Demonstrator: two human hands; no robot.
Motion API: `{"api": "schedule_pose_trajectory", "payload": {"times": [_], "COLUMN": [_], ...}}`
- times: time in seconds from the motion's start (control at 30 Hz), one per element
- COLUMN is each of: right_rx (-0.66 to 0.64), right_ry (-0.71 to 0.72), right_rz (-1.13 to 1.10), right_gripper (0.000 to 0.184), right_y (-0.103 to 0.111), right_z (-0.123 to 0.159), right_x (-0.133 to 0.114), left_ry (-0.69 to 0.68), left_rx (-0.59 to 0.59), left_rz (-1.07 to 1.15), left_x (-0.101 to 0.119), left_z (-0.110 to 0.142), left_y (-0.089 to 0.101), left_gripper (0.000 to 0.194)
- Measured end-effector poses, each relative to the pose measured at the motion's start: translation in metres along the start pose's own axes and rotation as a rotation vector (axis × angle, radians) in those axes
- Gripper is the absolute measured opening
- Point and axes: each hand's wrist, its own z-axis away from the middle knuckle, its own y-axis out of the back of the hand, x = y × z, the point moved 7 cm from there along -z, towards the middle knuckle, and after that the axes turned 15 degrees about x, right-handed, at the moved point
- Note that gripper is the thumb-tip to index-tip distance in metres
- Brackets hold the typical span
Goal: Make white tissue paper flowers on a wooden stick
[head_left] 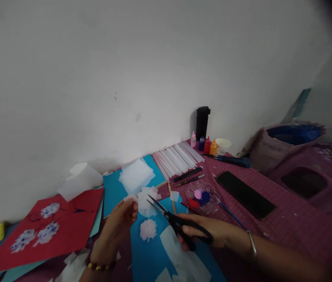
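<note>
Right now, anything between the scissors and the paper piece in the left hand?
Nothing visible. The open black scissors, in the right hand, point toward the white paper piece pinched in the left hand. Loose white papers show behind the blade tips.

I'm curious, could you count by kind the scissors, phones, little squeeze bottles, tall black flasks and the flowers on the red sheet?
Scissors: 1
Phone: 1
Little squeeze bottles: 4
Tall black flask: 1
Flowers on the red sheet: 3
Total: 10
</note>
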Motion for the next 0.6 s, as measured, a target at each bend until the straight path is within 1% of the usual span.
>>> {"api": "schedule_pose_trajectory", "payload": {"times": [0.07,0.17,0.2,0.27,0.33,0.4,0.5,0.57,0.6], "right_rx": [-0.040,-0.132,-0.166,-0.234,-0.267,-0.253,-0.234,-0.250,-0.263], "right_ry": [-0.027,-0.091,-0.108,-0.131,-0.153,-0.167,-0.152,-0.135,-0.123], "right_rz": [-0.021,-0.068,-0.081,-0.081,-0.085,-0.113,-0.148,-0.141,-0.118], "right_gripper": [0.052,0.055,0.057,0.059,0.059,0.058,0.058,0.058,0.058], "right_y": [-0.001,-0.012,-0.017,-0.029,-0.037,-0.042,-0.044,-0.045,-0.046], "right_z": [0.001,0.003,0.003,0.002,-0.003,-0.009,-0.016,-0.017,-0.016], "right_x": [0.003,0.004,0.005,0.007,0.011,0.015,0.018,0.018,0.017], "left_ry": [0.004,0.015,0.023,0.039,0.049,0.027,-0.051,-0.093,-0.103], "left_rx": [-0.109,-0.320,-0.365,-0.396,-0.375,-0.289,-0.120,-0.067,-0.070], "left_rz": [-0.120,-0.256,-0.305,-0.411,-0.500,-0.551,-0.550,-0.538,-0.534], "left_x": [0.002,0.002,0.001,-0.002,-0.003,0.001,0.018,0.028,0.031], "left_z": [0.010,0.026,0.031,0.036,0.037,0.033,0.025,0.022,0.021], "left_y": [-0.002,0.000,0.003,0.013,0.023,0.033,0.043,0.044,0.043], "left_gripper": [0.015,0.018,0.020,0.027,0.035,0.038,0.034,0.031,0.029]}}
